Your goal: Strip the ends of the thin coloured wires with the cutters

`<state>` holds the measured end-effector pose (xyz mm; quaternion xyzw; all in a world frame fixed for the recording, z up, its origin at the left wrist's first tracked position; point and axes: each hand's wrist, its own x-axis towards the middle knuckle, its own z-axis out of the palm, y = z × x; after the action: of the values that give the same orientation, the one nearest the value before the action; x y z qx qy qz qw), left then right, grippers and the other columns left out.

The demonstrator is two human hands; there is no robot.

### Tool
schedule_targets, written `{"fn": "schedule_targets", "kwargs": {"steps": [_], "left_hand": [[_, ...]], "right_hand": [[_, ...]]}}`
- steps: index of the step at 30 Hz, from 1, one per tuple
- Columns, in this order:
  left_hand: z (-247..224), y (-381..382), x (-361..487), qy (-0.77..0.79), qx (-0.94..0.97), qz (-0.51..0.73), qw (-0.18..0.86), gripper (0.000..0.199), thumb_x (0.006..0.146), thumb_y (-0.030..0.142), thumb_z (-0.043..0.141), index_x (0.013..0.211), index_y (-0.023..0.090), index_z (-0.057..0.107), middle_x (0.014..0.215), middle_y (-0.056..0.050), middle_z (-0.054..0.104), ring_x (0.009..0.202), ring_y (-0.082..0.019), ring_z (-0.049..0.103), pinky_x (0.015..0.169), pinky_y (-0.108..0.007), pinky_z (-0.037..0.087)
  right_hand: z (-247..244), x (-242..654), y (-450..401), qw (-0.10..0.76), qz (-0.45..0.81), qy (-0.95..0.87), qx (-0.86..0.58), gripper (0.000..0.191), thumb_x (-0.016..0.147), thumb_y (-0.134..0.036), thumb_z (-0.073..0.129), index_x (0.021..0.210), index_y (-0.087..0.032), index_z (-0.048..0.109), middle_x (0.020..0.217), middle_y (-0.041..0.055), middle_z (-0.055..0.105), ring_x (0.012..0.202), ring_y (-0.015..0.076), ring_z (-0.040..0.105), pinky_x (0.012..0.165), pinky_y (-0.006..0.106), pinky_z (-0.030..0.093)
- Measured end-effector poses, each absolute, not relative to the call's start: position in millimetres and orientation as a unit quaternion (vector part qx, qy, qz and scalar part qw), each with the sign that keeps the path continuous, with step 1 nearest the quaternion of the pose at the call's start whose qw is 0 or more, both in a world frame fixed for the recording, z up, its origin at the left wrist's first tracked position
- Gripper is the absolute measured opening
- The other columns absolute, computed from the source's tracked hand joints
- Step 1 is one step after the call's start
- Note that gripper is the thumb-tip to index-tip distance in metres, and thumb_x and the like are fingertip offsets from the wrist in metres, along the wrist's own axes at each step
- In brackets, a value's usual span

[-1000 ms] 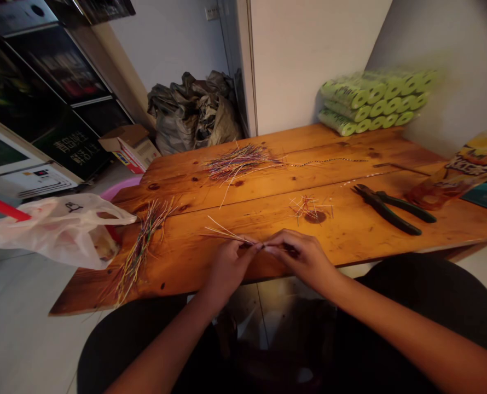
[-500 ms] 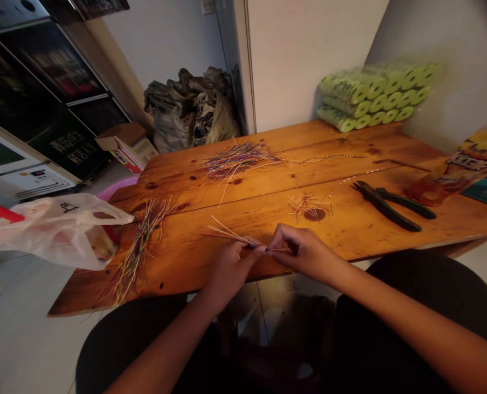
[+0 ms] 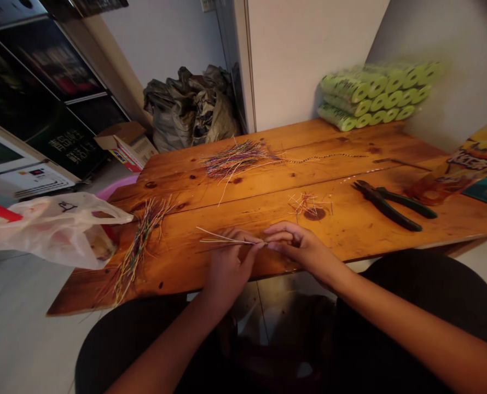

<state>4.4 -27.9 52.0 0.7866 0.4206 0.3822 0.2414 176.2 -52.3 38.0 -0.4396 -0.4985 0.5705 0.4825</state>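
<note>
Near the front edge of the wooden table, my left hand (image 3: 232, 265) pinches a few thin wires (image 3: 219, 239), whose loose ends fan out to the left. My right hand (image 3: 296, 246) meets it at the wires' right end, thumb and fingertips closed together there. A larger bundle of coloured wires (image 3: 237, 158) lies farther back, and another bundle (image 3: 141, 246) is at the left. Short wire scraps (image 3: 307, 204) are scattered just beyond my right hand.
Pliers (image 3: 385, 205) lie at the right, beside a drink bottle (image 3: 463, 164). Green rolls (image 3: 377, 96) are stacked at the back right. A white plastic bag (image 3: 58, 227) sits at the left edge of the wooden table (image 3: 268, 191). Thin twisted strands lie toward the back.
The wires in my left hand have swung flatter, pointing more directly left. My right hand has turned slightly, its fingers more extended, and the wire end under it no longer shows.
</note>
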Motion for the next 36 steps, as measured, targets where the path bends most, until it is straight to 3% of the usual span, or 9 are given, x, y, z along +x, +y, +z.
{"fn": "schedule_targets", "kwargs": {"steps": [5,9,14,18,22,26,29,32,36], "left_hand": [[47.7,-25.5,3.3,0.432,0.763,0.397,0.271,0.015,0.084,0.03,0.055,0.076,0.019,0.061,0.075,0.0,0.066,0.075,-0.015,0.061,0.073,-0.029,0.045],[49.3,-25.7,1.6,0.411,0.799,0.393,0.195,0.014,0.084,0.028,0.055,0.075,0.019,0.06,0.075,0.0,0.065,0.076,-0.015,0.06,0.074,-0.029,0.045],[52.0,-30.2,1.7,0.381,0.853,0.349,0.072,0.013,0.086,0.025,0.053,0.076,0.019,0.058,0.074,-0.001,0.063,0.075,-0.017,0.056,0.072,-0.032,0.042],[53.7,-31.5,0.1,0.36,0.873,0.327,0.034,0.012,0.087,0.025,0.052,0.078,0.019,0.057,0.077,-0.001,0.063,0.076,-0.016,0.053,0.072,-0.031,0.04],[56.8,-32.2,0.3,0.346,0.883,0.315,0.031,0.013,0.086,0.024,0.053,0.075,0.019,0.057,0.075,-0.001,0.063,0.075,-0.016,0.052,0.072,-0.03,0.04],[53.3,-32.0,3.3,0.393,0.85,0.341,0.084,0.015,0.085,0.028,0.055,0.075,0.018,0.06,0.074,-0.002,0.065,0.075,-0.017,0.056,0.073,-0.032,0.042],[46.7,-29.2,4.5,0.441,0.787,0.356,0.244,0.015,0.083,0.029,0.056,0.075,0.018,0.063,0.075,-0.002,0.067,0.076,-0.017,0.061,0.074,-0.032,0.046],[44.2,-26.3,3.7,0.451,0.726,0.345,0.388,0.015,0.082,0.029,0.055,0.077,0.019,0.065,0.076,-0.002,0.069,0.076,-0.017,0.064,0.074,-0.03,0.048],[50.5,-27.7,2.5,0.444,0.75,0.347,0.345,0.013,0.082,0.027,0.056,0.075,0.019,0.064,0.074,-0.001,0.068,0.075,-0.016,0.063,0.075,-0.03,0.047]], "right_hand": [[36.9,170.6,-55.7,0.523,0.613,-0.418,-0.42,0.033,0.072,-0.026,0.07,0.1,-0.023,0.053,0.084,-0.0029,0.064,0.052,0.0049,0.045,0.046,0.02,0.031],[42.8,171.7,-57.0,0.474,0.662,-0.374,-0.444,0.029,0.072,-0.028,0.071,0.097,-0.02,0.059,0.075,-0.0031,0.062,0.05,0.0044,0.043,0.044,0.019,0.027],[41.6,177.2,-55.6,0.385,0.751,-0.389,-0.371,0.024,0.083,-0.036,0.061,0.079,-0.013,0.069,0.074,0.004,0.063,0.051,0.0045,0.042,0.045,0.019,0.03],[35.1,179.0,-54.1,0.409,0.776,-0.346,-0.334,0.012,0.08,-0.025,0.066,0.084,-0.016,0.069,0.079,0.0018,0.062,0.054,0.0036,0.043,0.049,0.017,0.034],[34.7,177.8,-53.3,0.418,0.779,-0.306,-0.354,0.015,0.074,-0.019,0.07,0.089,-0.017,0.068,0.072,-0.0021,0.058,0.052,0.003,0.041,0.047,0.015,0.034],[35.6,173.7,-55.2,0.461,0.703,-0.359,-0.404,0.008,0.074,-0.019,0.068,0.081,-0.019,0.064,0.066,-0.0043,0.056,0.05,0.0042,0.042,0.046,0.017,0.032],[34.0,171.6,-58.9,0.512,0.522,-0.521,-0.44,0.008,0.077,-0.018,0.062,0.07,-0.019,0.062,0.07,-0.0014,0.061,0.059,0.0087,0.052,0.055,0.022,0.039],[34.6,171.6,-61.5,0.503,0.372,-0.647,-0.435,0.012,0.08,-0.014,0.057,0.074,-0.02,0.065,0.082,0.0021,0.067,0.077,0.0137,0.06,0.069,0.027,0.043],[39.6,174.0,-57.5,0.493,0.512,-0.55,-0.438,0.013,0.082,-0.033,0.06,0.088,-0.021,0.059,0.072,-0.0002,0.065,0.053,0.009,0.052,0.047,0.022,0.034]]}}
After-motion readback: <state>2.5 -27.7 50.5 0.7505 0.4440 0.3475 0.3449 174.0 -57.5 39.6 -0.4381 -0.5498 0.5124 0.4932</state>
